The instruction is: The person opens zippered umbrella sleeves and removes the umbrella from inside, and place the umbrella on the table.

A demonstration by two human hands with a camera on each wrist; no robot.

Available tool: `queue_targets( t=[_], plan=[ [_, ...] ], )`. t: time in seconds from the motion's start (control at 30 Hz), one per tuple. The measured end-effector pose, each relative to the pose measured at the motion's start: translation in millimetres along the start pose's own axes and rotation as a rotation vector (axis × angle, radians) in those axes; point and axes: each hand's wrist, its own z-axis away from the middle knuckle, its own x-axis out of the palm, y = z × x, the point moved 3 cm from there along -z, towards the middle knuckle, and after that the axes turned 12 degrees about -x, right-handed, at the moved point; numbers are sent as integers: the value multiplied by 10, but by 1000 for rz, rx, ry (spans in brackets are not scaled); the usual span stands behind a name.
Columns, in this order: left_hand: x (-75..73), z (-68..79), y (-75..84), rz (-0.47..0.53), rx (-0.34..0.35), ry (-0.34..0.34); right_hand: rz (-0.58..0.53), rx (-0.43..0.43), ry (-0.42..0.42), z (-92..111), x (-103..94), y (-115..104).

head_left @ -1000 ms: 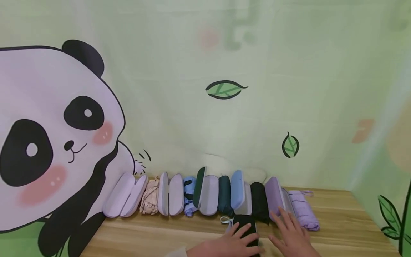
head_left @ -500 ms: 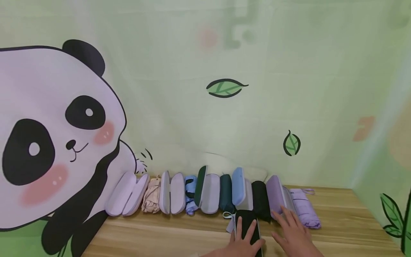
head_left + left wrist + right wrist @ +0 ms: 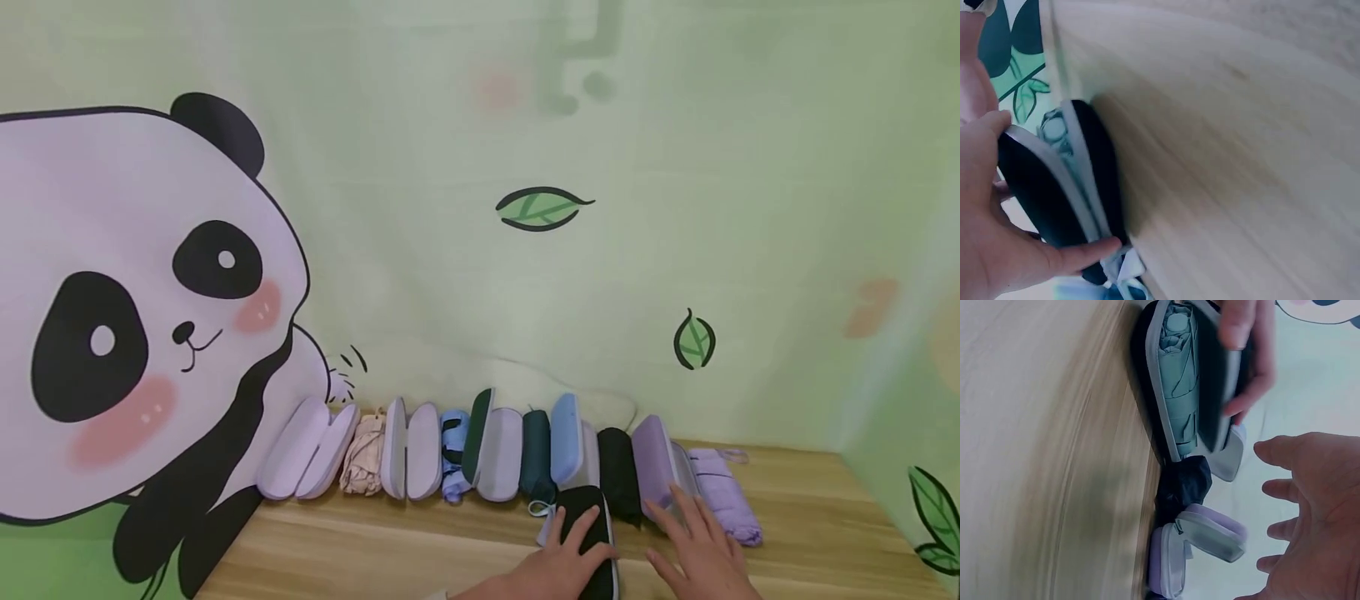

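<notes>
A black zip-edged umbrella case (image 3: 577, 502) lies near the front of the table. Its lid is partly raised, and a folded grey-green umbrella (image 3: 1179, 394) shows inside it. My left hand (image 3: 557, 560) grips the lid, its digits spread to the rim; in the left wrist view the hand (image 3: 1004, 219) spans the lid from end to end. A pale strap (image 3: 1129, 272) sticks out at the far end. My right hand (image 3: 701, 542) holds nothing; its spread fingers overlap the near end of an open purple case (image 3: 654, 458) in the head view.
Behind, a row alternates open cases with folded umbrellas: blue case (image 3: 567, 437), black umbrella (image 3: 618, 475), dark teal umbrella (image 3: 536, 454), green case (image 3: 478, 437), beige umbrella (image 3: 365, 454) and others. A lilac umbrella (image 3: 726, 496) lies at the right end. A printed backdrop (image 3: 420, 275) rises behind the table (image 3: 375, 550).
My left hand has shifted from lying across the black case to gripping its lid with fingers pointing away. The right hand stays beside the purple case. The head view has shifted slightly.
</notes>
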Motion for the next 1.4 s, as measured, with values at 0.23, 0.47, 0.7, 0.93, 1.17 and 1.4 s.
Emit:
queue_targets(
  t=[0.23, 0.47, 0.7, 0.93, 1.17, 1.4],
  plan=[
    [112, 0, -255, 298, -56, 100, 27, -16, 22, 9, 62, -21],
    [578, -241, -717, 697, -182, 149, 5, -24, 11, -61, 82, -93],
    [-37, 238, -266, 713, -355, 114, -18, -42, 13, -155, 110, -205],
    [-441, 623, -26, 252, -400, 112, 8, -34, 8, -150, 223, -244],
    [-206, 707, -131, -645, -166, 345, -22, -21, 10, -127, 280, -249],
    [96, 645, -273, -773, -156, 209, -110, -14, -53, -199, 314, -278]
  ],
)
